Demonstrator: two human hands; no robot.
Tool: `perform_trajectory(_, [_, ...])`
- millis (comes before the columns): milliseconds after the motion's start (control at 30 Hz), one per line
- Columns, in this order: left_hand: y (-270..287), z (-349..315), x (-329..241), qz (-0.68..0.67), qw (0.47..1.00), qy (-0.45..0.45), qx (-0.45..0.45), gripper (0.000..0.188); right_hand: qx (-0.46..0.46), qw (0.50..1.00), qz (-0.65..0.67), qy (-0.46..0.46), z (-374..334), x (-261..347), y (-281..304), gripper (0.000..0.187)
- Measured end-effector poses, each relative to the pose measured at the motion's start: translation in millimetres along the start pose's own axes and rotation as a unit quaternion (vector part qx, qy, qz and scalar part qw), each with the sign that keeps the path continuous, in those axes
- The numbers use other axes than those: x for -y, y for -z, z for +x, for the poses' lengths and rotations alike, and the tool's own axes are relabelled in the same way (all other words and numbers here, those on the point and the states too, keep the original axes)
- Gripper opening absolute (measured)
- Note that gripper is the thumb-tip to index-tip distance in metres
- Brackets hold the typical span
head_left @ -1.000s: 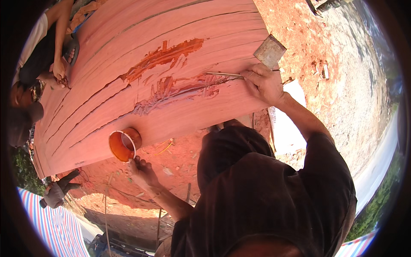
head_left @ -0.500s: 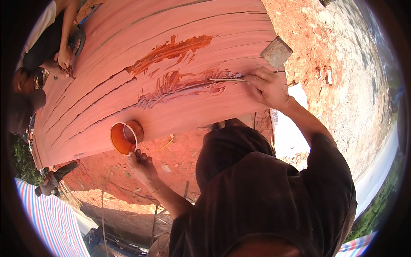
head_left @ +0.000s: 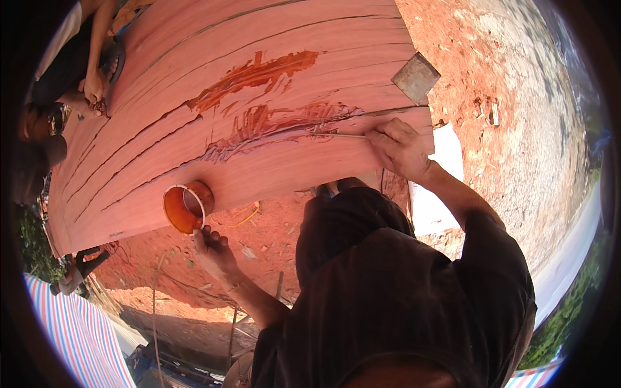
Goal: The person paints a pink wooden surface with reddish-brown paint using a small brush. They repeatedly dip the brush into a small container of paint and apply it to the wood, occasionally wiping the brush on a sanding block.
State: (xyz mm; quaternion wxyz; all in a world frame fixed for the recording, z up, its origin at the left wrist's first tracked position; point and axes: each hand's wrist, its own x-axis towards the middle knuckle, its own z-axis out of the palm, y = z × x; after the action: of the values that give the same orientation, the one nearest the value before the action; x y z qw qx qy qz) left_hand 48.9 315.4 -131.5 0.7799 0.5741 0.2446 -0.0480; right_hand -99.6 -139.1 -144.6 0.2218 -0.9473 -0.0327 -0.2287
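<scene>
Both hands are engaged and set well apart. The left hand [head_left: 216, 252] is the nearer to the torso, its fingers bent and closed in a fingertip grip. Behind it, the left forearm [head_left: 259, 299] slopes back toward a dark sleeve. The right hand [head_left: 398, 147] is extended farther forward, back uppermost, fingers directed toward the left side and drawn together in a pinch. The right forearm [head_left: 460, 195] runs rearward and outward from that hand to a bent elbow; the upper arm behind it is sleeved.

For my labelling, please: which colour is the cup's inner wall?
Mostly orange; the cup shows best in the head view.
</scene>
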Motion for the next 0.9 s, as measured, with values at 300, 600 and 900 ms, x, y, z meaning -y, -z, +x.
perform_trajectory(300, [4, 1, 1, -0.003, 1.0, 0.005, 0.007, 0.023, -0.011, 0.998, -0.046, -0.035, 6, 1, 12, 0.028])
perform_trajectory(600, [-1, -2, 0, -0.005, 1.0, 0.002, 0.007, 0.022, -0.012, 0.992, -0.006, -0.126, 3, 3, 12, 0.022])
perform_trajectory(900, [3, 1, 1, -0.006, 1.0, 0.007, 0.009, 0.024, 0.057, 0.972, 0.063, -0.22, 10, -1, 16, 0.021])
